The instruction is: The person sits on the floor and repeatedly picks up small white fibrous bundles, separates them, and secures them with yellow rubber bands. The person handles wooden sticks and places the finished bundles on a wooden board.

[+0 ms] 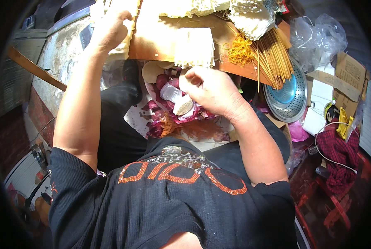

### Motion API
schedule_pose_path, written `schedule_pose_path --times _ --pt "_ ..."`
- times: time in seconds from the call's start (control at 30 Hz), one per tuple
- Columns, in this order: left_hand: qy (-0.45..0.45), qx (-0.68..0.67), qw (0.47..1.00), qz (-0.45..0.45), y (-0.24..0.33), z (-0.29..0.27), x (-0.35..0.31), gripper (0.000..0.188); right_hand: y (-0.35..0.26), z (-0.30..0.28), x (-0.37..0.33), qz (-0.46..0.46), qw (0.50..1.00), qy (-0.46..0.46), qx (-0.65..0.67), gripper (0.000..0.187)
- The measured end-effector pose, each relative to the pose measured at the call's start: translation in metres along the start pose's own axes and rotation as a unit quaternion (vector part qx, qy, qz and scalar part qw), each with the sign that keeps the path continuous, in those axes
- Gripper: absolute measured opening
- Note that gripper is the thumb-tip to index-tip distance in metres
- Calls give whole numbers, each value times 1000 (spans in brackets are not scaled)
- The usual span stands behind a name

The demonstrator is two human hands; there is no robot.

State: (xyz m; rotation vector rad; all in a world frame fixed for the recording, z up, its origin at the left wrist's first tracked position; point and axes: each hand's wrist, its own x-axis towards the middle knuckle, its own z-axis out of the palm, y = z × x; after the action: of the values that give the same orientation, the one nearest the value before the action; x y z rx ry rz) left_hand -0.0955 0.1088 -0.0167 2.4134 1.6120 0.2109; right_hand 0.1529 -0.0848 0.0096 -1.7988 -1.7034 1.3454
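Observation:
My left hand [113, 30] is at the board's left end, on a pale, ridged bundle [121, 52]. Its fingers are curled, and glare hides what they grip. Just below the board's front edge is my right hand [210, 87], fingers bent inward in a pinch; whatever they hold is hidden. Above it, a flat row of white enoki mushrooms [193, 46] lies on the brown board [152, 45], tips toward me. More enoki mushrooms [252, 18] are piled at the back right. Yellow rubber bands [238, 50] and a fan of thin wooden skewers [274, 58] lie at the right.
Below the board, purple onion-like peels [156, 120] and pale round scraps [152, 71] lie between my legs. To the right stand a perforated metal colander [298, 99] with a blue bowl [285, 89], cardboard [350, 74], clear plastic bags [322, 35] and a checked cloth [339, 155].

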Motion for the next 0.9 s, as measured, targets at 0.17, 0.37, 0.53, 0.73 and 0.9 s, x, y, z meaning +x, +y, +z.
schedule_pose_path --times 0.17,0.37,0.53,0.73,0.9 --pt "-46 -18 996 79 93 -9 -19 18 14 -21 16 45 985 164 24 27" --pt "-115 -51 969 211 126 16 -40 43 48 -30 41 123 959 244 69 50" --pt "-185 -25 956 227 133 29 -44 50 56 -27 52 129 962 239 -29 64" --pt "-223 -18 959 174 131 23 -40 38 67 -19 61 174 975 141 4 62" --pt "-254 -46 959 117 129 11 -39 38 52 -14 58 140 983 108 45 51"
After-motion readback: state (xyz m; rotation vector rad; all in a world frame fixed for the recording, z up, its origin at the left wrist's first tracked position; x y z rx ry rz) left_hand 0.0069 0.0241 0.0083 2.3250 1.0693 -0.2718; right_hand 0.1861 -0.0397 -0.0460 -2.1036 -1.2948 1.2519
